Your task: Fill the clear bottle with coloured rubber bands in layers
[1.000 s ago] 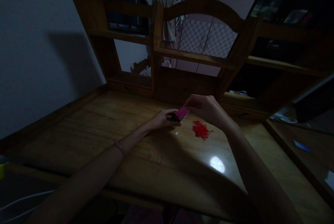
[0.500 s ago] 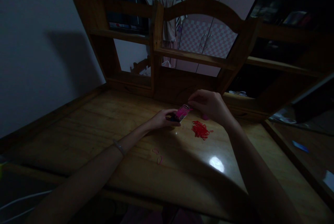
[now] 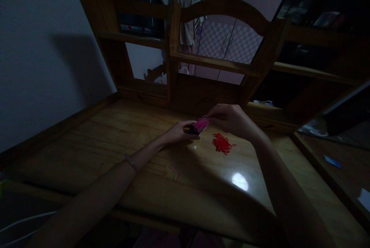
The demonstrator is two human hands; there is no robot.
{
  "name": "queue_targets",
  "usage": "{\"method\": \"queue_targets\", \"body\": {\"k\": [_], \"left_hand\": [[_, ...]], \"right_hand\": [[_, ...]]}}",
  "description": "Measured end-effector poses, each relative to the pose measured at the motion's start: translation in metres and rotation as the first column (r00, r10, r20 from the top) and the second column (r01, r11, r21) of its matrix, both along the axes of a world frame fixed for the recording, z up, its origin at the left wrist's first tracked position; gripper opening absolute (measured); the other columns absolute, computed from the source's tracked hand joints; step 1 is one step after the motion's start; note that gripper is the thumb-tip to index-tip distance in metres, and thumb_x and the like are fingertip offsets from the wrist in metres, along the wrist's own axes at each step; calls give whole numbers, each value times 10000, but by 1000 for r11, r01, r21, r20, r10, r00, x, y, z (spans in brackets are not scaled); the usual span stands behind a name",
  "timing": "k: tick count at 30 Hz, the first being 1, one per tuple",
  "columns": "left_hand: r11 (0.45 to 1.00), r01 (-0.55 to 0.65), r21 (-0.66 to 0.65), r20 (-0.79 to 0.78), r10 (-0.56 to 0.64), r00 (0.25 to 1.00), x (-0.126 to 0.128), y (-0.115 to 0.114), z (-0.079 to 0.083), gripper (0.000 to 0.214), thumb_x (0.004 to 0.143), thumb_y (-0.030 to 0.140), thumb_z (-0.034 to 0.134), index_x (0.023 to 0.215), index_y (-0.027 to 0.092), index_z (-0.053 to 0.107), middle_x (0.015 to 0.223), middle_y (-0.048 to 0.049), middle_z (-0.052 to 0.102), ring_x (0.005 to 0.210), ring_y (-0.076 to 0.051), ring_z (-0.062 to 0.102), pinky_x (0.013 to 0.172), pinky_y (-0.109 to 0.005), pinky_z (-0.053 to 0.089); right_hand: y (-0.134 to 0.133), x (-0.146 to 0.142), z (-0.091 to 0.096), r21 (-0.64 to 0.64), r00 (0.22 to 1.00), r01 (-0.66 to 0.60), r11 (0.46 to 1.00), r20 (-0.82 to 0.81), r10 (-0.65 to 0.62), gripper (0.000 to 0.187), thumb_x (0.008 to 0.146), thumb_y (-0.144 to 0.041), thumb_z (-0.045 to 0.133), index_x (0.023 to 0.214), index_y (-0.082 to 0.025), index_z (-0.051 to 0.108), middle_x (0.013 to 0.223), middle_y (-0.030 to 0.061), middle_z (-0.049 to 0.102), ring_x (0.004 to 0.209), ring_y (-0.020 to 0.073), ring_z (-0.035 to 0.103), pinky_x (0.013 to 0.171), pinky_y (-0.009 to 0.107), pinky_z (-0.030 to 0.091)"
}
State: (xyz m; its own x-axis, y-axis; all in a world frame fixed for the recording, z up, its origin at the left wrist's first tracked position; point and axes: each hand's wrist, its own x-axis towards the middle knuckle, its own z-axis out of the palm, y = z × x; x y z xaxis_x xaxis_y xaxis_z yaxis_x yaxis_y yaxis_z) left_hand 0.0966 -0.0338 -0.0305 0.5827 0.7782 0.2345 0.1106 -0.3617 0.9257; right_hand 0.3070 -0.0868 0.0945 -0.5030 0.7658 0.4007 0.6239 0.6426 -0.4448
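Note:
A small clear jar (image 3: 203, 124) with bright pink contents, which look like rubber bands, is tilted toward the right above the table. Its lower end is dark, and my left hand (image 3: 178, 131) is closed around that part. At the jar's mouth my right hand (image 3: 227, 119) has its fingertips pinched together, touching the pink contents; whatever lies between them is hidden. A loose pile of red rubber bands (image 3: 222, 144) rests on the table just below my right hand. Two thin pinkish loops, one of them this rubber band (image 3: 176, 177), lie nearer to me.
The wooden table (image 3: 138, 198) carries a bright light reflection at right. Behind it rises a wooden shelf unit (image 3: 214, 61) with open compartments. A wall (image 3: 43, 67) stands at left. Clothes (image 3: 187, 13) hang beyond the shelf, and papers (image 3: 313, 129) lie at far right.
My right hand has moved slightly down and left, bringing its fingertips onto the jar's mouth. A pink thing on the table behind that hand is now covered. My left hand stays put.

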Motion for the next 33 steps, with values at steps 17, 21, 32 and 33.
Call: {"method": "queue_targets", "body": {"k": [17, 21, 32, 33], "left_hand": [[1000, 26, 17, 13, -26, 1000, 1, 3, -7, 630, 639, 397, 791, 1205, 193, 605, 1122, -56, 660, 1018, -207, 618, 917, -327, 466], [1000, 3, 29, 10, -3, 1000, -1, 3, -6, 590, 636, 375, 797, 1171, 189, 628, 1104, -59, 672, 1010, -218, 622, 897, -331, 478], [999, -37, -20, 36, 38, 999, -2, 1, -3, 598, 655, 358, 792, 1194, 176, 608, 1154, -84, 665, 1035, -222, 626, 921, -346, 484], [999, -33, -24, 36, 34, 999, -2, 1, -3, 601, 658, 362, 791, 1198, 175, 604, 1152, -83, 665, 1033, -220, 626, 920, -342, 484]], "right_hand": [[7, -5, -7, 22, 964, 135, 991, -233, -126, 169, 847, -269, 585, 933, -180, 700, 875, 53, 709, 785, 173, 663, 726, 289, 520], [-7, -7, 11, -20, 964, 112, 994, -239, -114, 182, 857, -300, 588, 928, -174, 698, 892, 66, 706, 795, 176, 657, 720, 288, 515], [-58, -86, -65, -377, 836, -366, 851, 269, 478, 296, 752, -114, 602, 1039, -186, 590, 1077, 83, 601, 884, 176, 556, 722, 261, 451], [-57, -88, -72, -363, 840, -358, 860, 278, 466, 272, 747, -116, 606, 1011, -177, 582, 1055, 82, 588, 873, 173, 541, 715, 259, 443]]}}
